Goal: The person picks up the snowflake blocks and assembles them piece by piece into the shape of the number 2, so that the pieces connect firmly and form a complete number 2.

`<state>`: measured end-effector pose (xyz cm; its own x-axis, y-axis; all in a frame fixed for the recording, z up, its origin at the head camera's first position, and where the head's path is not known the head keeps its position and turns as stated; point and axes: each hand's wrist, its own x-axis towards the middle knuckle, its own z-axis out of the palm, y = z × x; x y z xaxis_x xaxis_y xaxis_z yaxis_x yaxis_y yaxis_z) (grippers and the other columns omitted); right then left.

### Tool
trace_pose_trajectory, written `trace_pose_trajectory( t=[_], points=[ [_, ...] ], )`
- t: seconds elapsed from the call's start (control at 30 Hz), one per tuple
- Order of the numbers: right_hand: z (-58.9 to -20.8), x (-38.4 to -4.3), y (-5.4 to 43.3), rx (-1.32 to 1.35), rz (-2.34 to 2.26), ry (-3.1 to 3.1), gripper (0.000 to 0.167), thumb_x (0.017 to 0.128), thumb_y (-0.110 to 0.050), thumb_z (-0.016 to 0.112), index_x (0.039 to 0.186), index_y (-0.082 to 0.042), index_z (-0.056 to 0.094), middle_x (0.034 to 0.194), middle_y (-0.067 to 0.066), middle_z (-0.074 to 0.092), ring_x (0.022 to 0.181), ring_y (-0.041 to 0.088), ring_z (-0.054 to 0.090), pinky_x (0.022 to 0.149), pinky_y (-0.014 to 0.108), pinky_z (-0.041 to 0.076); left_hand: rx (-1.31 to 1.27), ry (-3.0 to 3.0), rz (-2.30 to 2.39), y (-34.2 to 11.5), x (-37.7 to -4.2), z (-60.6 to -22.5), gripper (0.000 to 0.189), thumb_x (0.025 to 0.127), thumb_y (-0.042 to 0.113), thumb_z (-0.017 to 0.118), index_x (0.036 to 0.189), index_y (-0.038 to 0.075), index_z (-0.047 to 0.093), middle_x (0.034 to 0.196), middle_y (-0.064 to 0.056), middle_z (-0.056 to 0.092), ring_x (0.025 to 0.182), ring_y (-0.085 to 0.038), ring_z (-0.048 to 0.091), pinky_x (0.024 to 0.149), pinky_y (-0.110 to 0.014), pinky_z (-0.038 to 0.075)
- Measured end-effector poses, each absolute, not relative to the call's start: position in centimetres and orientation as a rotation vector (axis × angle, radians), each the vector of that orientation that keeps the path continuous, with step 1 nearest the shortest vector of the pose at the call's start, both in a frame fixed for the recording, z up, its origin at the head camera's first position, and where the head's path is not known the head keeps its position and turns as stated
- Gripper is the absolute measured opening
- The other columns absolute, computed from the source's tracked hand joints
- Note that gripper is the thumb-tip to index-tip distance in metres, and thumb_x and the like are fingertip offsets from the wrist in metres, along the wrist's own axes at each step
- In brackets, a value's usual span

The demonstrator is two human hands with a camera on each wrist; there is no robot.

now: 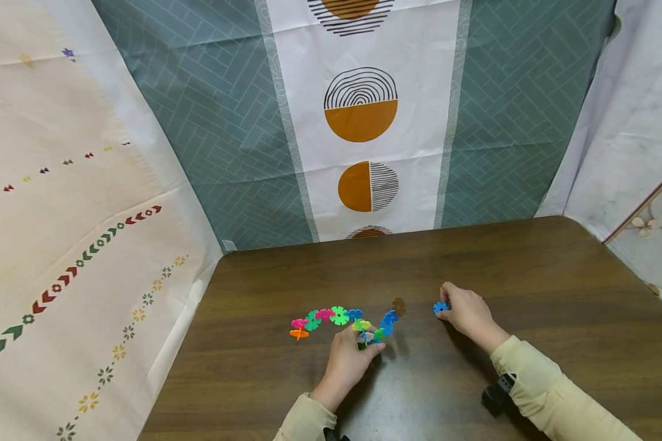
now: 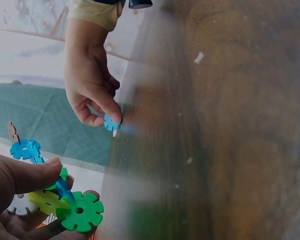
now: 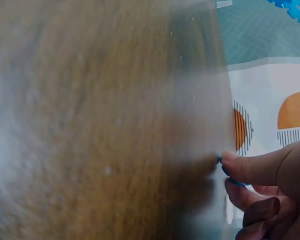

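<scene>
My left hand (image 1: 349, 362) grips a chain of notched plastic discs (image 1: 339, 315) joined edge to edge, in pink, green, blue, yellow, orange and brown. In the left wrist view a green disc (image 2: 80, 211) sits at the near end, beside a yellow disc (image 2: 47, 201); the left thumb lies across the chain. The chain's brown disc (image 1: 399, 306) sticks up at its right end. My right hand (image 1: 469, 313), to the right and apart from the chain, pinches a single blue disc (image 1: 441, 307) between thumb and finger. In the right wrist view that blue disc is mostly hidden by the fingers.
Both hands are over a dark brown wooden table (image 1: 243, 380). A green and white patterned cloth (image 1: 419, 122) hangs behind its far edge. A cream embroidered cloth (image 1: 88, 214) hangs at the left, a pale one (image 1: 640, 122) at the right.
</scene>
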<state>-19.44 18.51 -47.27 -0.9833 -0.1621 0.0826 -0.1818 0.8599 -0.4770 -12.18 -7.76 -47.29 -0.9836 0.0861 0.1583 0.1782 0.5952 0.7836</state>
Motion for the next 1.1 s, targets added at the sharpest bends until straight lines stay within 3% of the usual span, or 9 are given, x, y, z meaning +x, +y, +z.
trace_pose_trajectory(
  t=[0.2, 0.33, 0.47, 0.7, 1.1],
  points=[
    [-46.9, -19.1, 18.2, 0.309, 0.951, -2.930, 0.020, 0.085, -0.012, 0.076, 0.098, -0.006, 0.063, 0.082, 0.002, 0.066, 0.075, 0.021, 0.061, 0.066, 0.040, 0.050, -0.217, -2.718, -1.347, -7.9, -12.3, -47.2, 0.026, 0.079, 0.021, 0.082, 0.099, 0.009, 0.071, 0.091, 0.001, 0.069, 0.090, -0.021, 0.064, 0.078, -0.034, 0.052],
    [-46.0, -18.7, 17.7, 0.336, 1.210, -2.867, 0.017, 0.090, -0.010, 0.070, 0.104, -0.002, 0.066, 0.092, 0.009, 0.072, 0.073, 0.022, 0.065, 0.064, 0.036, 0.054, -0.217, -2.710, -1.340, -7.9, -12.4, -47.3, 0.026, 0.079, 0.021, 0.083, 0.099, 0.009, 0.071, 0.090, 0.001, 0.069, 0.088, -0.020, 0.064, 0.078, -0.033, 0.052],
    [-45.1, -18.2, 17.4, 0.359, 1.436, -2.790, 0.012, 0.093, -0.011, 0.067, 0.102, -0.004, 0.064, 0.091, 0.011, 0.072, 0.064, 0.020, 0.063, 0.058, 0.029, 0.053, -0.211, -2.708, -1.342, -7.9, -12.5, -47.4, 0.026, 0.079, 0.021, 0.083, 0.099, 0.009, 0.071, 0.090, 0.001, 0.069, 0.088, -0.020, 0.063, 0.078, -0.033, 0.052],
    [-43.6, -17.2, 16.7, 0.468, 1.682, -2.652, 0.011, 0.097, -0.013, 0.061, 0.102, -0.004, 0.062, 0.088, 0.012, 0.071, 0.061, 0.033, 0.062, 0.061, 0.029, 0.055, -0.204, -2.725, -1.351, -7.9, -12.3, -47.3, 0.026, 0.079, 0.022, 0.083, 0.099, 0.010, 0.071, 0.091, 0.002, 0.069, 0.088, -0.019, 0.063, 0.077, -0.033, 0.052],
    [-42.4, -16.2, 15.6, 0.522, 1.737, -2.559, 0.010, 0.097, -0.011, 0.060, 0.104, -0.004, 0.060, 0.085, 0.003, 0.071, 0.059, 0.017, 0.063, 0.062, 0.030, 0.054, -0.188, -2.751, -1.359, -7.6, -12.2, -47.3, 0.024, 0.080, 0.021, 0.081, 0.100, 0.011, 0.071, 0.092, 0.003, 0.069, 0.091, -0.018, 0.063, 0.080, -0.035, 0.052]
  ],
)
